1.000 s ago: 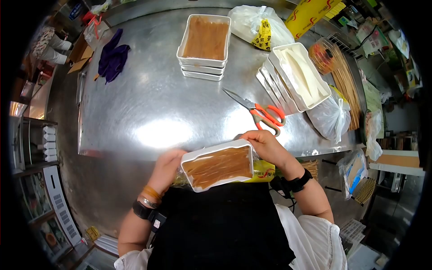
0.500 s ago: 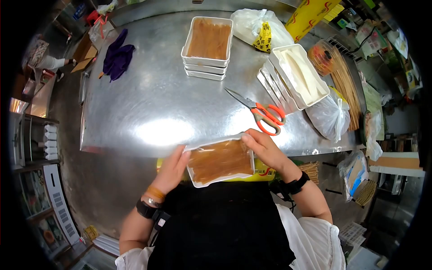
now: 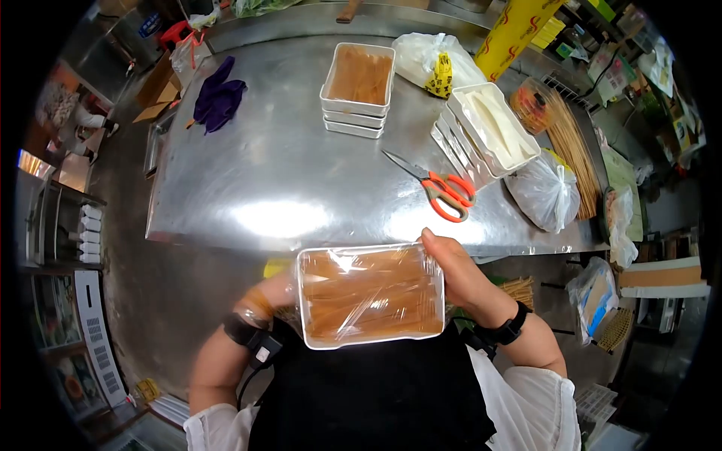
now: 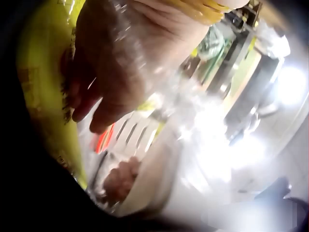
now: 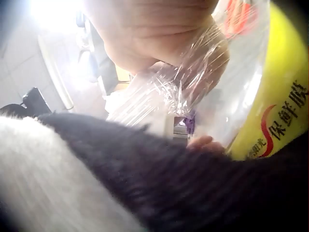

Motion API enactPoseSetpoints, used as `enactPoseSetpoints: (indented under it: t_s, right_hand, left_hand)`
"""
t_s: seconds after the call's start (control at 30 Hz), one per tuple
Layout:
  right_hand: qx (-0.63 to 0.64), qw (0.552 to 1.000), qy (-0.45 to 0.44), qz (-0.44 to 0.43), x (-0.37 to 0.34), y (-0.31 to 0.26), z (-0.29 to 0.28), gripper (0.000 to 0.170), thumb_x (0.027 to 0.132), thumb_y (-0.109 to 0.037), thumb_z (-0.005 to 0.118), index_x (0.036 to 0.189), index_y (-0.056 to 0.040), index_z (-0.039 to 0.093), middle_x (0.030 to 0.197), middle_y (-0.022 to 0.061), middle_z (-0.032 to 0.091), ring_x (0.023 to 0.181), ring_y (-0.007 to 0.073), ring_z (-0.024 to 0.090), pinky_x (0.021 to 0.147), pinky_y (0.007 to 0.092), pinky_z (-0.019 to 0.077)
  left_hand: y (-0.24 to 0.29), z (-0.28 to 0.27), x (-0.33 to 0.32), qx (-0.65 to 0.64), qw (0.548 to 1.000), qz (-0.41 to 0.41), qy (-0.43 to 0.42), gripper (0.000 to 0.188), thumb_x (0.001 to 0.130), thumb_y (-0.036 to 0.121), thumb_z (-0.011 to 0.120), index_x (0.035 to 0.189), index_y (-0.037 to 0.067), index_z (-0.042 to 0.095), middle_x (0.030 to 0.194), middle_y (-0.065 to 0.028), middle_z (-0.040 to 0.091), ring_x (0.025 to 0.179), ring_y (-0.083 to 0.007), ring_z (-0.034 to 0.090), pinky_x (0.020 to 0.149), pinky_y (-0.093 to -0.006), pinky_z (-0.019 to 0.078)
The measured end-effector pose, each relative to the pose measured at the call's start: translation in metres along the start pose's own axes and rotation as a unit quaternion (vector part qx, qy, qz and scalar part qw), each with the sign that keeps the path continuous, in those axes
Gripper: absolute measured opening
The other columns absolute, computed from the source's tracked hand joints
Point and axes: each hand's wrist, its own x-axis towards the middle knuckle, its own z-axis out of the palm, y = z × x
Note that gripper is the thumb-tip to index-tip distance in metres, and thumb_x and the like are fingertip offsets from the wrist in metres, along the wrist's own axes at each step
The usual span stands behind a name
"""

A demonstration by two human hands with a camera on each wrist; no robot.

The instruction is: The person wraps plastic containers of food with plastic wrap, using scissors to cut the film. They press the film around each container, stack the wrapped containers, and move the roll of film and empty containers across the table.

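At lower centre of the head view, a film-covered white tray [image 3: 301, 297] of brown strips [image 3: 368, 293] is being clamped by the fingers of the right hand [image 3: 460, 274]. The left hand [image 3: 277, 292] is being partly hidden; its finger grip cannot be told.

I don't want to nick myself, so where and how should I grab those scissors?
Best by the handles, I'd say, your right hand coming from the near right side once free of the tray. The scissors lie on the table with the handles toward you and the blades pointing away to the left, so that approach should meet the handles before the blades.
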Motion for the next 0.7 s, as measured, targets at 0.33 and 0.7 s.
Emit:
enactPoseSetpoints:
  t_s: [0.33,0.7]
  right_hand:
    - [-0.144,0.989,-0.007,-0.008,-0.036,-0.045,0.029,0.053,0.100,-0.048,0.046,0.092,-0.0002,0.067,0.084,0.0003,0.065,0.078,0.0052,0.056,0.074,0.0239,0.0467]
    - [-0.264,0.960,-0.033,-0.083,-0.028,-0.037,0.027,0.056,0.101,-0.047,0.044,0.088,0.0043,0.063,0.076,0.0054,0.061,0.072,0.0113,0.057,0.067,0.0263,0.0471]
  left_hand:
    - [0.039,0.022,0.015,0.104,0.990,-0.083,0.053,0.034,0.100,0.027,0.052,0.120,0.001,0.060,0.109,-0.0077,0.064,0.098,-0.0154,0.061,0.089,-0.0301,0.0503]
    - [0.157,0.029,0.000,0.125,0.978,-0.114,-0.126,0.038,0.096,0.011,0.056,0.131,-0.003,0.054,0.117,-0.0070,0.063,0.104,-0.0105,0.059,0.089,-0.0256,0.0467]
